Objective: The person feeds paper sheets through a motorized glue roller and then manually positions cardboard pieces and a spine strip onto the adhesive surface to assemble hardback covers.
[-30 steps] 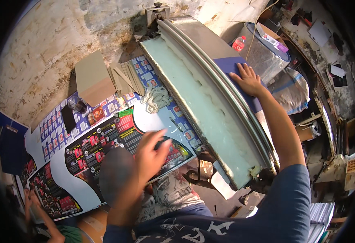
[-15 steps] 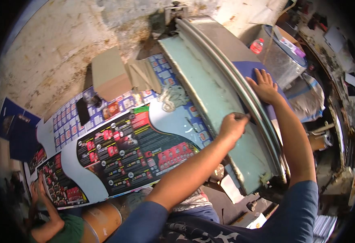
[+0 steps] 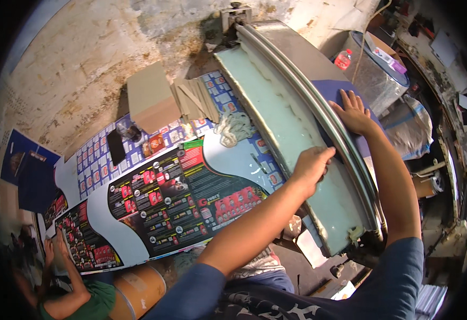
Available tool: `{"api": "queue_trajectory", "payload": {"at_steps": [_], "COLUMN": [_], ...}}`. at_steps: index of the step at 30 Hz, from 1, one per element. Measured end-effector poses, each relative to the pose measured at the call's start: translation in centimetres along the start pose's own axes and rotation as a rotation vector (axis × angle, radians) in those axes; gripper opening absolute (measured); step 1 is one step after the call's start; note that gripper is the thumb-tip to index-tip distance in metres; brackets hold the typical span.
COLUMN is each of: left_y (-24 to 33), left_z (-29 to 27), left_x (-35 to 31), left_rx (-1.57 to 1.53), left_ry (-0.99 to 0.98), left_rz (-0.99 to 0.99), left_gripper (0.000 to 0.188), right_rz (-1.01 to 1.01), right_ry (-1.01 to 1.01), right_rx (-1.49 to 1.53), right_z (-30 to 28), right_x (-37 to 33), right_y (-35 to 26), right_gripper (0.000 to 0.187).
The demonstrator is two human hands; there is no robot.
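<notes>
A long machine with shiny metal rollers (image 3: 319,101) runs diagonally before me, with a pale green bed (image 3: 284,114) on its left side. On the right side of the rollers, my right hand (image 3: 353,112) lies flat with fingers spread on a blue sheet (image 3: 327,88). My left hand (image 3: 312,168) is closed over the green bed, its thumb and fingertips at the left edge of the rollers. A dark strip shows under the rollers beside those fingertips. What the left fingers hold, if anything, is hidden.
Large printed sheets (image 3: 159,208) cover the table at left, bearing a cardboard box (image 3: 151,96), brown card strips (image 3: 193,101), a rag (image 3: 233,128) and a black phone (image 3: 115,148). Another person's arms (image 3: 68,266) reach the sheets at lower left. A wrapped drum (image 3: 372,69) stands at right.
My left hand has moved slightly right toward the rollers, its fingers curled more tightly. My right hand stays flat on the blue sheet. The whole view has shifted a little.
</notes>
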State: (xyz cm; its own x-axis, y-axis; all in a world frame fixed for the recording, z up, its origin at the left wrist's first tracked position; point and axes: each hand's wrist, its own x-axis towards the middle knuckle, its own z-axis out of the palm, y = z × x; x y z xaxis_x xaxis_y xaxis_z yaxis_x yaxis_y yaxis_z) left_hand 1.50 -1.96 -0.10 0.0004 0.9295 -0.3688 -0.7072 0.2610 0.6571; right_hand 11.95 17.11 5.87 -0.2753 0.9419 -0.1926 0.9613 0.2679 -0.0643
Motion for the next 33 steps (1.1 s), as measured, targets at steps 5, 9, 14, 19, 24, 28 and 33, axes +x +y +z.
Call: {"api": "queue_trajectory", "payload": {"at_steps": [5, 9, 14, 19, 24, 28, 33], "left_y": [-0.1, 1.0, 1.8, 5.1, 9.9, 12.6, 14.5], "left_z": [-2.1, -3.1, -3.0, -2.8, -6.0, -7.9, -13.1], "left_x": [0.5, 1.1, 0.6, -2.6, -8.4, -13.7, -23.3], "left_rx": [0.872, 1.421, 1.544, 1.428, 1.414, 1.245, 1.266], "left_ry": [0.103, 0.174, 0.218, 0.228, 0.318, 0.350, 0.398], "left_rz": [0.932, 1.388, 1.586, 1.702, 1.719, 1.749, 1.658], "left_gripper": [0.023, 0.032, 0.018, 0.016, 0.013, 0.016, 0.018], "right_rz": [0.002, -0.005, -0.035, -0.039, -0.413, -0.764, -0.534], "right_ry": [-0.060, -0.075, -0.093, -0.220, -0.146, 0.439, 0.727], "right_rx": [-0.013, -0.012, 0.073, 0.613, 1.042, 0.490, 0.235], "right_z": [-0.2, 0.1, -0.5, -2.6, -5.9, -3.3, 3.1], "right_x": [0.2, 0.4, 0.2, -2.5, -12.0, -25.5, -28.1], "right_y": [-0.3, -0.2, -0.1, -2.6, -9.7, -11.5, -9.2], "right_gripper": [0.102, 0.102, 0.100, 0.101, 0.088, 0.110, 0.050]}}
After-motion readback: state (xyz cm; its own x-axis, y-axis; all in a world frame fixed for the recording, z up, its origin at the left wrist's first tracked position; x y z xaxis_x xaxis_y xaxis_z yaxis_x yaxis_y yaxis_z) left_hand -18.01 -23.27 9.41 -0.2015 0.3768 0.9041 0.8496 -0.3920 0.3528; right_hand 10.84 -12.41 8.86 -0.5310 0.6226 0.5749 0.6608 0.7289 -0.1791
